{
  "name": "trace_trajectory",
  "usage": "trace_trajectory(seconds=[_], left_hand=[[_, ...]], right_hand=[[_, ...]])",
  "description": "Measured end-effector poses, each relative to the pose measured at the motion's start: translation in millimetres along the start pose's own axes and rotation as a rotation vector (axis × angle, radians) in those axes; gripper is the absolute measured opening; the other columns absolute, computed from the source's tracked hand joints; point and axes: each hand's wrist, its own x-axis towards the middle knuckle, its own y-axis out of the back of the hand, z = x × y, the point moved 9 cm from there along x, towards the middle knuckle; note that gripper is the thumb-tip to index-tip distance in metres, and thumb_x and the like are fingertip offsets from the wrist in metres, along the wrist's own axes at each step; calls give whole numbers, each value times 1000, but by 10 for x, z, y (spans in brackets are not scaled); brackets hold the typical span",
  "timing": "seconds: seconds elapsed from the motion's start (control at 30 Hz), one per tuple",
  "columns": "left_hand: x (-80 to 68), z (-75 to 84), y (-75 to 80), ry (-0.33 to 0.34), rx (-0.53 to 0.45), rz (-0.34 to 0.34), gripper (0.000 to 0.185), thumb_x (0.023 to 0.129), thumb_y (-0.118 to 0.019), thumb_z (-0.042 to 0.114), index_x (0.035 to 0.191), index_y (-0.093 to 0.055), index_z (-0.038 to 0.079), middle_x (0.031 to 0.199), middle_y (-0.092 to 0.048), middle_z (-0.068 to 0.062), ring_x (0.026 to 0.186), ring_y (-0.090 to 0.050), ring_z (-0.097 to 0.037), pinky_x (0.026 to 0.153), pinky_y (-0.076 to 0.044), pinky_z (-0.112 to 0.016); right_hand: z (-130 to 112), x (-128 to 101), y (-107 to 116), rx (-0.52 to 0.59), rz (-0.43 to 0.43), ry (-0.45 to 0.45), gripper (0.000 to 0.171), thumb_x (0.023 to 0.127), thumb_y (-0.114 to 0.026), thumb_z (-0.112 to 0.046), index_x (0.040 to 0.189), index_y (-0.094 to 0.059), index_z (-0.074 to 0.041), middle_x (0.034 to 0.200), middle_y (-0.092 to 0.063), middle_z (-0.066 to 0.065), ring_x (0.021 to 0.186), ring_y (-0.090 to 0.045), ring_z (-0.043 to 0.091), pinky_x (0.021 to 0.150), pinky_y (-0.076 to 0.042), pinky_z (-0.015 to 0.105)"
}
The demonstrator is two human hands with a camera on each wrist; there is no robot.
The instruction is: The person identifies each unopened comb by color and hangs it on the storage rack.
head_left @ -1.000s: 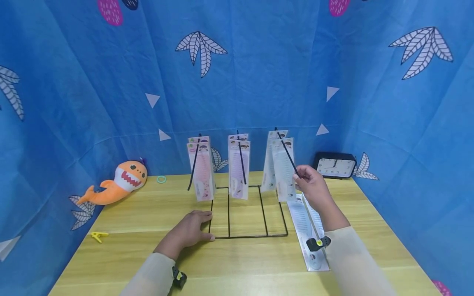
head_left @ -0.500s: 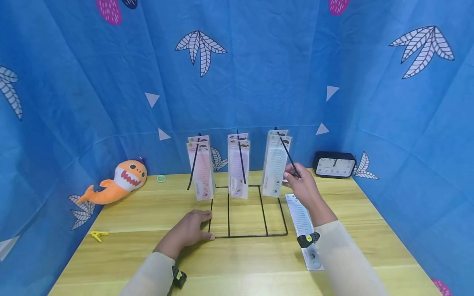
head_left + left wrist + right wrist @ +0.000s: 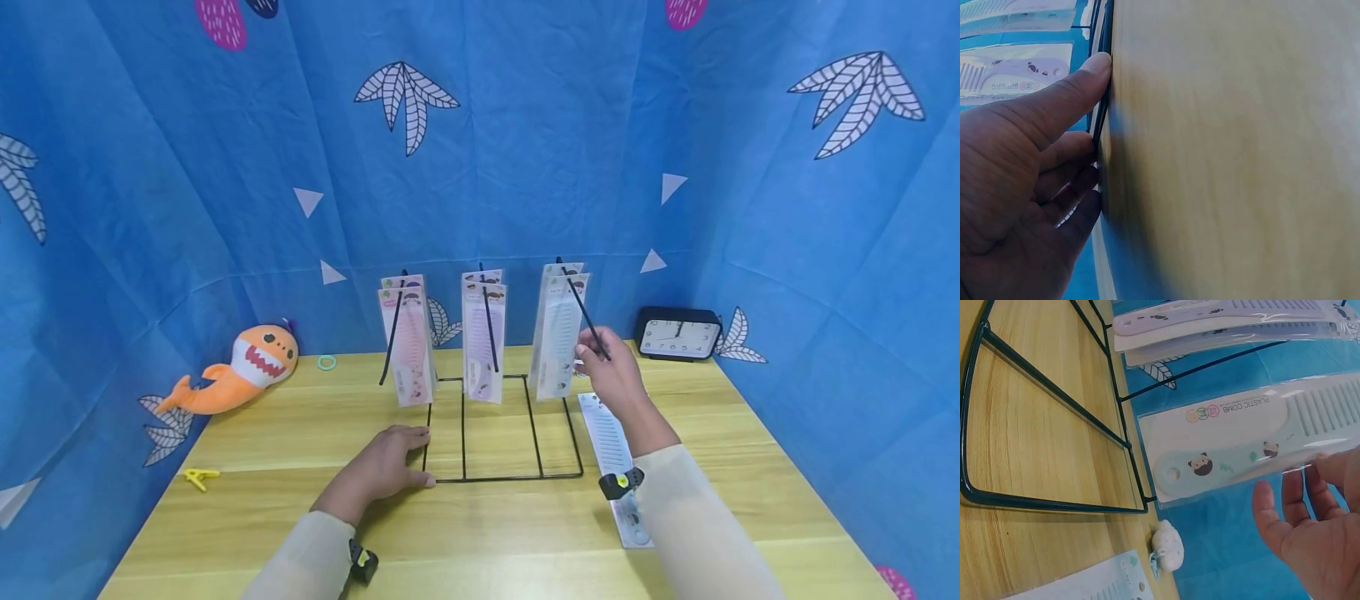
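A black wire rack (image 3: 502,477) stands on the wooden table with three sloping pegs. My left hand (image 3: 414,458) lies flat at the base's front left corner, thumb (image 3: 1085,75) and fingers pressed against the wire (image 3: 1105,94). My right hand (image 3: 592,354) is at the tip of the right peg (image 3: 581,312). Its loosely spread fingers (image 3: 1288,509) touch the edge of a pale green comb pack (image 3: 1241,444) hanging there (image 3: 558,333). Another comb pack (image 3: 609,437) lies flat on the table under my right forearm.
Pink comb packs (image 3: 408,346) and lilac ones (image 3: 483,342) hang on the other pegs. An orange shark plush (image 3: 240,371), a green ring (image 3: 327,362) and a yellow clip (image 3: 198,477) lie at the left. A black clock (image 3: 678,335) stands at the back right. Blue cloth walls surround the table.
The green comb pack has slid from the peg's tip up toward the back, and my right hand moved slightly left with it. My left hand has stayed in place.
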Motion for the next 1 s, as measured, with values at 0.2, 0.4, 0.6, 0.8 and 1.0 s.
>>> trace_trajectory(seconds=[0.2,0.4,0.6,0.8,1.0], left_hand=[[-2,25,-14,-10,-14,-7,77,89,-93,32,153,-62,4,165,-54,-15,157,-44,-43,130,-39,-59],[0,46,-3,-7,-14,-14,77,90,-92,32,154,-61,4,166,-53,-15,157,-44,-43,131,-38,-59],[1,29,-1,-2,-24,-15,77,90,-92,32,155,-61,5,167,-52,-14,158,-43,-42,131,-38,-59],[-1,-7,-8,11,-29,-17,77,90,-92,32,156,-60,6,168,-51,-13,159,-42,-42,132,-37,-58],[2,-7,-12,12,-27,-17,77,90,-92,32,155,-60,5,168,-51,-13,159,-42,-42,132,-37,-58]], right_hand=[[-32,-70,146,-183,10,-18,46,112,-63,-34,148,-54,-5,142,-66,21,137,-63,42,117,-53,61],[-52,-199,362,-454,-100,-17,61,102,-79,-30,150,-52,-3,143,-63,22,136,-60,43,113,-55,62],[55,-389,612,-648,-217,-16,68,91,-91,-28,144,-58,-2,139,-65,25,127,-61,44,104,-58,62],[311,-520,818,-676,-252,-91,78,88,-93,-31,144,-54,6,137,-63,31,123,-62,47,103,-59,61],[638,-596,883,-709,-317,-216,88,86,-95,-34,146,-47,10,139,-60,37,123,-62,52,102,-57,64]])
